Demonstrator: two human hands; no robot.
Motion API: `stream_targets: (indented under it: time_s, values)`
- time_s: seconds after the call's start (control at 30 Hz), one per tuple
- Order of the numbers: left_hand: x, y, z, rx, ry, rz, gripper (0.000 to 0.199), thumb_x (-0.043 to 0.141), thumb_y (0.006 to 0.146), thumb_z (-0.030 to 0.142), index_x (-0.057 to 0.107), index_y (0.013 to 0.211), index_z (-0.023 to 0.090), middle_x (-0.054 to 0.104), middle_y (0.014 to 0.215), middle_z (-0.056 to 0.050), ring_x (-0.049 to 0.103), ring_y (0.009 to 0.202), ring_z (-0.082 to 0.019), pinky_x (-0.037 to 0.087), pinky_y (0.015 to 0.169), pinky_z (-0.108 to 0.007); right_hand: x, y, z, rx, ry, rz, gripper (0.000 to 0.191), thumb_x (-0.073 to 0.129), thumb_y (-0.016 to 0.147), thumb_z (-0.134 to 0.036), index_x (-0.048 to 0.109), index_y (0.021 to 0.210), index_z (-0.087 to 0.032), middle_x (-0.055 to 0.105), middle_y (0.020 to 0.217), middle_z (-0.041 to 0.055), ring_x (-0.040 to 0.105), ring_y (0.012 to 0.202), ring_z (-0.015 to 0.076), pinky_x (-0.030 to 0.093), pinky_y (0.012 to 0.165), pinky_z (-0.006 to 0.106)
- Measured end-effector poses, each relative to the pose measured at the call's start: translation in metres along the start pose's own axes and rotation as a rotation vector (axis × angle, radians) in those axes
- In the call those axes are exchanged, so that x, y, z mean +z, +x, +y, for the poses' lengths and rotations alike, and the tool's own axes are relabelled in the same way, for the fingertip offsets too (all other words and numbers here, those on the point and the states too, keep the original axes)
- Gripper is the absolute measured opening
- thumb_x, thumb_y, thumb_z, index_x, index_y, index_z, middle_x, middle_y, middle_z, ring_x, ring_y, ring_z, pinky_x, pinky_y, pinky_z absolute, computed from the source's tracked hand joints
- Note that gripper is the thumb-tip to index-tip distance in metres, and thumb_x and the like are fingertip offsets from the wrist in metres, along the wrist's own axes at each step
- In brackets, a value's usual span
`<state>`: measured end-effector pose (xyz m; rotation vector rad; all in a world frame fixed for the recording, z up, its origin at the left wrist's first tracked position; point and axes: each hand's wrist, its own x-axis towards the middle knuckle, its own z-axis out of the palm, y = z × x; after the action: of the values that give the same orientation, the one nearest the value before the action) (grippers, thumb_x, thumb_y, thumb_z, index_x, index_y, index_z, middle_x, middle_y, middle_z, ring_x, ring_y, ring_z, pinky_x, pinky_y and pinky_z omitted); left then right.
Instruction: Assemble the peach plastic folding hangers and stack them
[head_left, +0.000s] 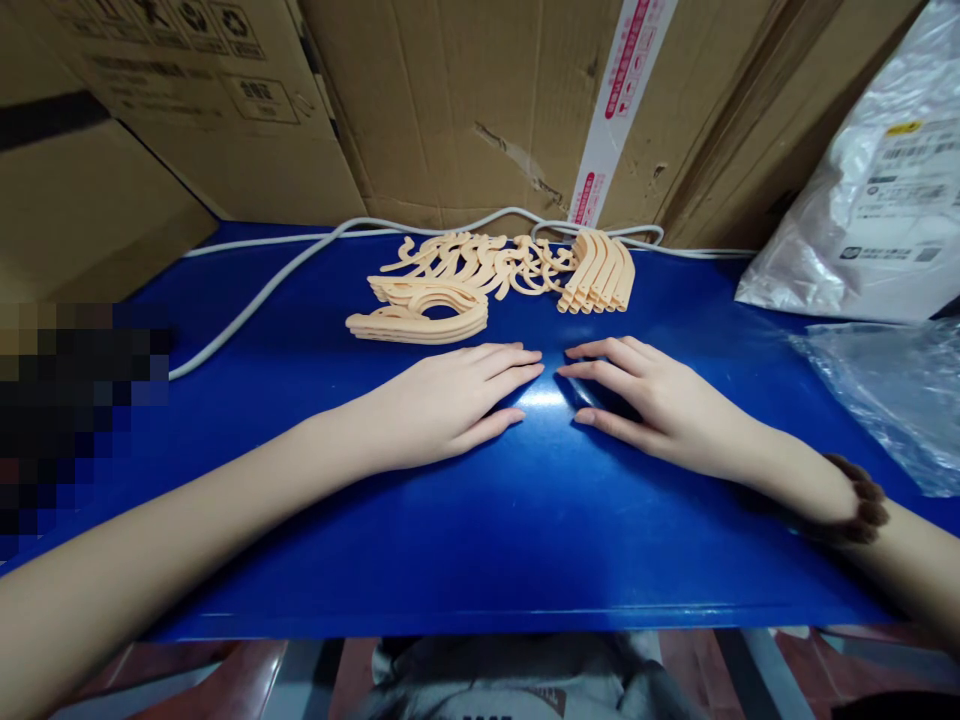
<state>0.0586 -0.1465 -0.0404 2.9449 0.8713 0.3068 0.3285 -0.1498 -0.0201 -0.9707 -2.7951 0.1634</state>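
My left hand (457, 400) lies on the blue table with its fingers stretched out and nothing in them. Facing it across a small gap, my right hand (637, 395) rests with fingers apart, also holding nothing. Just beyond the left hand is a stack of cream plastic hanger-like pieces (420, 322) with curved cut-outs. Behind it lies a spread of cream hook-shaped pieces (472, 260). Several curved cream tube-like arms (600, 272) are lined up side by side beyond my right hand. Neither hand touches any of these pieces.
Cardboard boxes (465, 110) stand along the back of the blue table (480, 540). A white cable (262, 290) runs behind the pieces and down the left. At right are a white plastic parcel bag (862, 200) and a clear plastic bag (892, 390).
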Motion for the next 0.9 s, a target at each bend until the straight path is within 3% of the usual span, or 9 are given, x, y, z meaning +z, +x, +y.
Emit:
stream_targets:
  time_s: [0.17, 0.4, 0.57, 0.7, 0.9]
  values:
    - [0.0, 0.001, 0.0, 0.005, 0.011, 0.013, 0.05, 0.034, 0.104, 0.038, 0.047, 0.143, 0.01, 0.047, 0.149, -0.012, 0.044, 0.138, -0.025, 0.034, 0.117, -0.037, -0.014, 0.012, 0.003, 0.05, 0.136, 0.1, 0.032, 0.049, 0.098, -0.037, 0.059, 0.123, -0.021, 0.065, 0.119, 0.0093, 0.062, 0.11, 0.0223, 0.05, 0.095, 0.037]
    - [0.002, 0.001, -0.001, 0.01, 0.01, 0.022, 0.049, 0.034, 0.105, 0.038, 0.048, 0.142, 0.01, 0.048, 0.149, -0.011, 0.044, 0.137, -0.025, 0.034, 0.117, -0.038, -0.038, 0.069, 0.028, 0.127, -0.317, 0.18, 0.032, 0.044, 0.097, -0.036, 0.069, 0.108, -0.019, 0.069, 0.104, 0.0128, 0.064, 0.099, 0.0297, 0.048, 0.082, 0.043]
    - [0.0, 0.001, -0.001, 0.015, -0.004, 0.025, 0.048, 0.034, 0.104, 0.037, 0.048, 0.142, 0.009, 0.048, 0.149, -0.011, 0.044, 0.137, -0.024, 0.035, 0.117, -0.036, -0.033, 0.11, 0.052, 0.163, -0.533, 0.155, 0.044, 0.038, 0.098, -0.037, 0.068, 0.1, -0.005, 0.068, 0.114, 0.0158, 0.059, 0.108, 0.027, 0.042, 0.088, 0.04]
    - [-0.001, 0.002, -0.001, 0.017, -0.002, 0.022, 0.048, 0.035, 0.104, 0.037, 0.048, 0.141, 0.01, 0.048, 0.149, -0.012, 0.045, 0.137, -0.024, 0.036, 0.116, -0.036, -0.023, 0.127, 0.061, 0.23, -0.565, 0.115, 0.04, 0.045, 0.094, -0.031, 0.068, 0.082, 0.0, 0.071, 0.101, 0.0198, 0.064, 0.101, 0.0272, 0.045, 0.085, 0.038]
    - [-0.001, 0.002, -0.001, 0.014, 0.003, 0.013, 0.049, 0.035, 0.104, 0.037, 0.048, 0.142, 0.009, 0.048, 0.149, -0.012, 0.045, 0.137, -0.025, 0.034, 0.116, -0.037, -0.02, 0.131, 0.057, 0.245, -0.579, 0.138, 0.045, 0.043, 0.095, -0.028, 0.067, 0.077, 0.005, 0.072, 0.081, 0.0199, 0.069, 0.09, 0.0285, 0.046, 0.083, 0.046]
